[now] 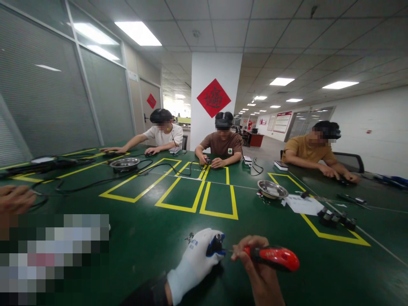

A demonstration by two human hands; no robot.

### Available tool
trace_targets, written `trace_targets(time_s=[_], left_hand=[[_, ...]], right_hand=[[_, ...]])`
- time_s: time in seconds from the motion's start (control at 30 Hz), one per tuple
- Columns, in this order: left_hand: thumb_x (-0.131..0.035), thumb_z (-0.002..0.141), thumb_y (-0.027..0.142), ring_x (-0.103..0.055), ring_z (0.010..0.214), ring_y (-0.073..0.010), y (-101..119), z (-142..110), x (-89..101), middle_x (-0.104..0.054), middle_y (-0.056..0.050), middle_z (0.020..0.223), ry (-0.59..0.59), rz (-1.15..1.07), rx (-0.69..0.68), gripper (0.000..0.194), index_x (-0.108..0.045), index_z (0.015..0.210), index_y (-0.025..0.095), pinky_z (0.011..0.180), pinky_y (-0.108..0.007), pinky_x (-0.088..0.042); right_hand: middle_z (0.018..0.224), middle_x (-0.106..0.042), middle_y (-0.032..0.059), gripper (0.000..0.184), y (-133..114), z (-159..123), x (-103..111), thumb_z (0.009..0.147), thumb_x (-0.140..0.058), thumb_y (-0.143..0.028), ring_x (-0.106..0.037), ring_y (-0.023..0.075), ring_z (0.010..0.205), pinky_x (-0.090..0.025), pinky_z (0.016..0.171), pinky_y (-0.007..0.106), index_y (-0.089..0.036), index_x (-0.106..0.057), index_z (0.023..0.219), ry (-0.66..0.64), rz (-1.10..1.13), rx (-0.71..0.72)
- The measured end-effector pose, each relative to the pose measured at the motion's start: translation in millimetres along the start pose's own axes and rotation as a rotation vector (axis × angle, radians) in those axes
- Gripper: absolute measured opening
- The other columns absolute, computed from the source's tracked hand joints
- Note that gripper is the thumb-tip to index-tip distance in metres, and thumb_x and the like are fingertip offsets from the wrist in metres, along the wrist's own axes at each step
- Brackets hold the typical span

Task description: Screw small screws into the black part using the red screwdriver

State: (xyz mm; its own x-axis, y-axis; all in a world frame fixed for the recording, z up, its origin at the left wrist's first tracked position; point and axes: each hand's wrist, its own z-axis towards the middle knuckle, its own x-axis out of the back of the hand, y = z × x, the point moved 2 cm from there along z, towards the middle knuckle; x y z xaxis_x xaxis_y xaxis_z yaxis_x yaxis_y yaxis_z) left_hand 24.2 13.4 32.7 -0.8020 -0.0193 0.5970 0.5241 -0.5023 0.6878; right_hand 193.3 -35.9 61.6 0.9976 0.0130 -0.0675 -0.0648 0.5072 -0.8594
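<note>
Near the front of the green table, my left hand (198, 251), in a white glove with blue fingertips, is closed around a small black part (217, 243) with a round metal piece on its top. My bare right hand (259, 278) grips a screwdriver with a red handle (279, 258). Its thin shaft points left toward the black part; whether the tip touches it I cannot tell. Several tiny dark bits, possibly screws, lie on the table just left of the glove.
Yellow tape outlines mark the green table (134, 229). Metal bowls (272, 190) (124, 164) stand to the right and left. Black parts (336, 219) lie at the right by a paper sheet (304, 205). Cables (153, 168) cross the table. Several people work around it; one hand (15, 199) shows at left.
</note>
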Motion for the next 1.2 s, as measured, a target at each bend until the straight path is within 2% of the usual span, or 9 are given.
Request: trace_targets(time_s=[0.13,0.23,0.3,0.37,0.47,0.6,0.7,0.87,1.2], left_hand=[[-0.063,0.075,0.021,-0.058,0.103,-0.0240,0,0,1.0,-0.065,-0.008,0.108,-0.012,0.001,-0.005,0.031,-0.064,0.106,0.021,0.094,-0.038,-0.044],[-0.063,0.076,0.022,-0.059,0.100,-0.0229,1,1,3.1,-0.065,-0.007,0.105,-0.031,0.008,0.000,0.030,-0.064,0.105,0.020,0.093,-0.038,-0.045],[-0.063,0.076,0.022,-0.058,0.102,-0.0231,1,2,3.7,-0.065,-0.007,0.107,-0.034,0.012,0.006,0.031,-0.063,0.106,0.020,0.094,-0.038,-0.044],[-0.063,0.075,0.020,-0.058,0.104,-0.0234,0,2,3.1,-0.065,-0.007,0.109,-0.039,0.015,0.004,0.032,-0.063,0.107,0.020,0.096,-0.038,-0.043],[-0.064,0.074,0.019,-0.058,0.105,-0.0235,-3,3,1.8,-0.065,-0.007,0.109,-0.045,0.013,-0.006,0.033,-0.063,0.108,0.020,0.096,-0.038,-0.043],[-0.065,0.073,0.019,-0.058,0.102,-0.0228,-7,4,1.3,-0.065,-0.007,0.108,-0.047,0.003,-0.018,0.035,-0.062,0.108,0.020,0.095,-0.037,-0.044],[-0.067,0.071,0.020,-0.059,0.103,-0.0235,-8,5,1.4,-0.065,-0.007,0.109,-0.048,0.012,-0.015,0.038,-0.062,0.108,0.020,0.095,-0.038,-0.044],[-0.070,0.069,0.020,-0.058,0.105,-0.0250,-10,4,1.4,-0.064,-0.008,0.111,-0.065,0.042,0.001,0.043,-0.062,0.111,0.020,0.098,-0.041,-0.042],[-0.069,0.072,0.026,-0.057,0.106,-0.0247,-13,4,-0.6,-0.064,-0.008,0.113,-0.064,0.057,-0.014,0.043,-0.060,0.114,0.020,0.098,-0.040,-0.042]], right_hand=[[0.097,-0.061,0.0041,0.027,0,-1,4,0.093,-0.044,-0.032,-0.061,0.0210,0.097,-0.046,0.091,0.040,-0.026,-0.046,0.119,0.021,-0.130,-0.035],[0.118,-0.057,0.0078,0.014,-2,1,9,0.087,-0.054,-0.031,-0.053,0.0248,0.113,-0.042,0.097,0.042,-0.023,-0.055,0.099,-0.014,-0.320,0.008],[0.105,-0.061,0.0063,0.014,-3,2,10,0.082,-0.063,-0.028,-0.059,0.0230,0.101,-0.047,0.089,0.039,-0.023,-0.052,0.089,0.008,-0.345,0.062],[0.090,-0.062,0.0017,0.017,-4,1,8,0.082,-0.063,-0.026,-0.063,0.0163,0.074,-0.052,0.072,0.033,-0.023,-0.047,0.087,0.008,-0.286,0.052],[0.091,-0.061,0.0001,0.013,-5,-3,1,0.089,-0.053,-0.026,-0.059,0.0106,0.055,-0.052,0.056,0.028,-0.025,-0.043,0.098,-0.068,-0.108,-0.056],[0.103,-0.060,0.0045,0.025,-3,-7,-3,0.095,-0.039,-0.029,-0.064,0.0173,0.084,-0.053,0.078,0.037,-0.026,-0.039,0.120,-0.178,-0.035,-0.141],[0.107,-0.060,0.0051,0.025,3,-9,0,0.095,-0.039,-0.029,-0.063,0.0179,0.092,-0.050,0.086,0.037,-0.026,-0.043,0.120,-0.181,-0.114,-0.120],[0.109,-0.061,0.0055,0.023,11,-12,2,0.095,-0.041,-0.027,-0.063,0.0183,0.093,-0.050,0.084,0.036,-0.026,-0.045,0.118,-0.165,-0.152,-0.045],[0.107,-0.060,0.0046,0.020,8,-10,0,0.095,-0.041,-0.027,-0.063,0.0177,0.091,-0.048,0.083,0.037,-0.026,-0.046,0.114,-0.167,-0.151,-0.030]])
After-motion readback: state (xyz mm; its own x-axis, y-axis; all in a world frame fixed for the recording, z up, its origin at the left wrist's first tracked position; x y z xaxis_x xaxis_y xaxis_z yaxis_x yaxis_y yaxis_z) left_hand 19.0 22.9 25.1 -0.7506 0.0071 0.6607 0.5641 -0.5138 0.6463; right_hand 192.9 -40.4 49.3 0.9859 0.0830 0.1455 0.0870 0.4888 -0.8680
